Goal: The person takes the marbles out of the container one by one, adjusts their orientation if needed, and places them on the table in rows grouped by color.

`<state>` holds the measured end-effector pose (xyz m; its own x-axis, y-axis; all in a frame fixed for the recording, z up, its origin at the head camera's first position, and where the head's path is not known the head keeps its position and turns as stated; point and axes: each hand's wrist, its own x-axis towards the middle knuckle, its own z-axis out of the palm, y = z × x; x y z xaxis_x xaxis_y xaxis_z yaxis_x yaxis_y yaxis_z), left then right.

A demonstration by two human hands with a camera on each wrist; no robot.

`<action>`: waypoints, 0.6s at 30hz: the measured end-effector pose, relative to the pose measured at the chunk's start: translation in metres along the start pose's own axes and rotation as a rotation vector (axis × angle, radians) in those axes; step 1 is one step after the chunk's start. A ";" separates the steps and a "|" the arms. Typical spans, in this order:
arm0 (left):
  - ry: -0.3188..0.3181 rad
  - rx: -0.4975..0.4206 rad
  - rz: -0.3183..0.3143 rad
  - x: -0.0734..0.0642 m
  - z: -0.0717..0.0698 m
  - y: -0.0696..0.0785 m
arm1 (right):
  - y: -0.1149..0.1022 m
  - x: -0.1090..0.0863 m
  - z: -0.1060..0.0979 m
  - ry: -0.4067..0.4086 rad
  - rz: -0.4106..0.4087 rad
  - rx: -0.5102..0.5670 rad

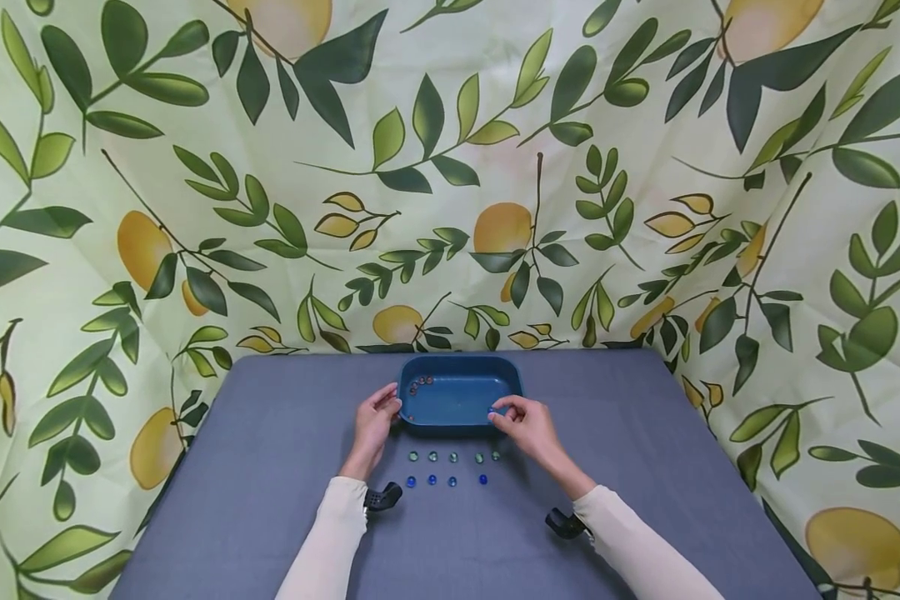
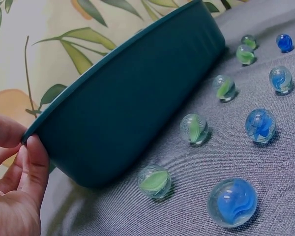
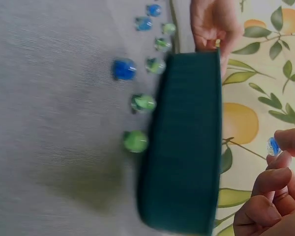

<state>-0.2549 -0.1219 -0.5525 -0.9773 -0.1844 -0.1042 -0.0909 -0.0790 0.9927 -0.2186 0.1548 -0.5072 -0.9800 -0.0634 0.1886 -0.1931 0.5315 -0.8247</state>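
A teal plastic bin stands on the table, with several small brownish marbles lying at its left end. My left hand pinches the bin's left rim between thumb and fingers, as the left wrist view shows closely. Between the thumb and fingertips of my right hand is a blue-swirled glass marble, held up at the bin's front right corner. In front of the bin lies a row of several green-swirled marbles. Nearer to me runs a second row of several blue-swirled marbles, with a wider gap toward its right end.
A grey-blue cloth covers the table. Behind it and at both sides hangs a fabric backdrop printed with leaves and yellow fruit. Black camera mounts sit at both wrists, the left one close beside the blue row.
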 end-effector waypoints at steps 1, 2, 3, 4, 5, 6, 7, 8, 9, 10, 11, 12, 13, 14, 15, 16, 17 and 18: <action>-0.001 0.005 -0.002 0.000 0.000 0.000 | 0.002 -0.003 0.000 -0.003 0.006 0.002; -0.001 0.007 -0.004 0.000 0.000 0.001 | 0.004 -0.007 0.000 -0.008 0.012 0.005; -0.001 0.007 -0.005 0.000 0.000 0.001 | 0.006 -0.010 0.000 -0.013 0.013 -0.001; -0.001 0.008 -0.005 0.000 0.000 0.002 | 0.009 -0.014 0.000 -0.018 0.015 -0.009; 0.000 0.012 -0.003 0.000 0.000 0.002 | 0.011 -0.017 0.001 -0.025 0.016 -0.017; 0.002 0.013 -0.003 0.000 0.000 0.002 | 0.013 -0.020 0.001 -0.028 0.013 -0.025; 0.004 0.014 -0.003 0.000 0.000 0.003 | 0.015 -0.023 0.002 -0.031 0.012 -0.033; 0.005 0.013 -0.006 0.000 0.000 0.003 | 0.016 -0.026 0.003 -0.034 0.012 -0.036; 0.005 0.016 -0.007 0.000 0.000 0.004 | 0.018 -0.028 0.004 -0.036 0.014 -0.041; 0.005 0.019 -0.008 0.000 -0.001 0.004 | 0.020 -0.031 0.005 -0.038 0.017 -0.042; 0.004 0.017 -0.012 0.000 0.000 0.004 | 0.021 -0.033 0.006 -0.040 0.021 -0.041; 0.002 0.014 -0.012 0.000 0.000 0.004 | 0.023 -0.035 0.007 -0.041 0.026 -0.039; 0.001 0.013 -0.014 0.000 0.000 0.004 | 0.025 -0.037 0.008 -0.042 0.034 -0.037; -0.002 0.011 -0.016 0.000 0.000 0.004 | 0.027 -0.039 0.009 -0.044 0.040 -0.034; -0.003 0.008 -0.018 0.000 0.000 0.004 | 0.030 -0.041 0.010 -0.048 0.048 -0.037; -0.004 0.004 -0.019 0.000 0.000 0.003 | 0.032 -0.043 0.011 -0.051 0.052 -0.038; -0.005 -0.002 -0.021 0.000 0.000 0.003 | 0.035 -0.045 0.012 -0.056 0.061 -0.038; -0.005 -0.003 -0.021 0.000 0.000 0.003 | 0.037 -0.047 0.013 -0.060 0.065 -0.041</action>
<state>-0.2554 -0.1218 -0.5498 -0.9761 -0.1776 -0.1252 -0.1113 -0.0858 0.9901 -0.1804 0.1664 -0.5535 -0.9918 -0.0771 0.1019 -0.1277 0.5699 -0.8117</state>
